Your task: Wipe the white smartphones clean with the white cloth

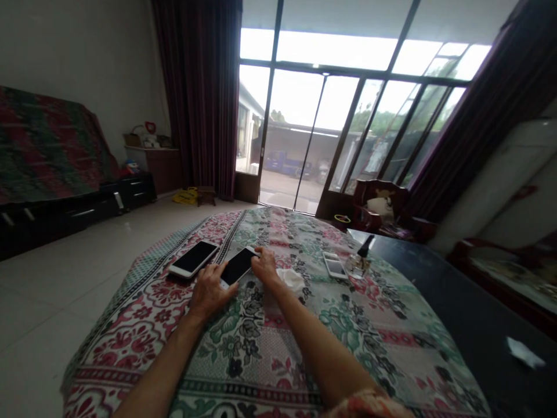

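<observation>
Between my two hands lies a white-edged smartphone (pixel 237 266) with a dark screen, tilted slightly on the patterned tablecloth. My left hand (pixel 210 290) grips its near end, with fingers along one side and the thumb on the other. At the far right corner, my right hand (pixel 264 264) holds the phone by its edge. A second white smartphone (pixel 194 259), also dark-screened, rests just left of my left hand. Beside my right wrist sits a crumpled white tissue (pixel 290 280), partly behind my forearm.
Further right on the tablecloth (pixel 243 342) are a small white device (pixel 334 266) and a clear glass bottle (pixel 358 266) with a black top. A dark table surface (pixel 461 325) adjoins on the right, bearing a white paper (pixel 524 352). Glass doors (pixel 300 139) stand beyond.
</observation>
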`<state>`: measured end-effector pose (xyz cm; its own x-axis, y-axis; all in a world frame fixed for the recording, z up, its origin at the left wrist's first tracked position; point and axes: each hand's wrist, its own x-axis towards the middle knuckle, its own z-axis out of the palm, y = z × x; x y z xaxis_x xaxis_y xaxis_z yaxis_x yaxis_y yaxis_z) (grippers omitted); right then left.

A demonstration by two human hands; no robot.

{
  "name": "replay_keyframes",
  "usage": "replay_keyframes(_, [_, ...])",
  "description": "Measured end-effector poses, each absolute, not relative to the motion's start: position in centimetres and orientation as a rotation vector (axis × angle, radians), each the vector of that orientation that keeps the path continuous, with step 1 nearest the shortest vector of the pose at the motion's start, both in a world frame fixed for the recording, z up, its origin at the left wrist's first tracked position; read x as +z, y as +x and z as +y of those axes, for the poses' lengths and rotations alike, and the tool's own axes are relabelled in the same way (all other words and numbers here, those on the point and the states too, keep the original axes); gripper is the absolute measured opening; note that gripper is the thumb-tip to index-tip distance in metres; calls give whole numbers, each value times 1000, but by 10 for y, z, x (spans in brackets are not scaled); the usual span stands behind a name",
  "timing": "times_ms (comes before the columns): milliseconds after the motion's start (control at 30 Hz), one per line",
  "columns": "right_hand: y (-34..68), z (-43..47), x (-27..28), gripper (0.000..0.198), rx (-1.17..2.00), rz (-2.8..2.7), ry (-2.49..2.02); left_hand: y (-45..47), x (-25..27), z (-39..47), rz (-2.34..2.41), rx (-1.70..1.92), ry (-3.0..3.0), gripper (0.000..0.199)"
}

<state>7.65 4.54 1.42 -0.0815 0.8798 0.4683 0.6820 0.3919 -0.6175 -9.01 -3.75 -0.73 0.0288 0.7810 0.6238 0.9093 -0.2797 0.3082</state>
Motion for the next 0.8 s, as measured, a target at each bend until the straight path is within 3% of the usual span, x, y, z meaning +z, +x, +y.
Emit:
replay_keyframes(233, [142, 31, 47, 32, 489, -1715, -1491, -35, 1, -47, -1881, -926, -2327, 61])
replay_keyframes(567, [199, -1, 32, 44, 649, -1768, -1497, 13, 13, -49, -2069, -700, -2230, 64])
replay_keyframes(800, [203, -21, 4, 56, 466, -1953, -1225, 15, 6, -48, -2076, -831, -2115, 62])
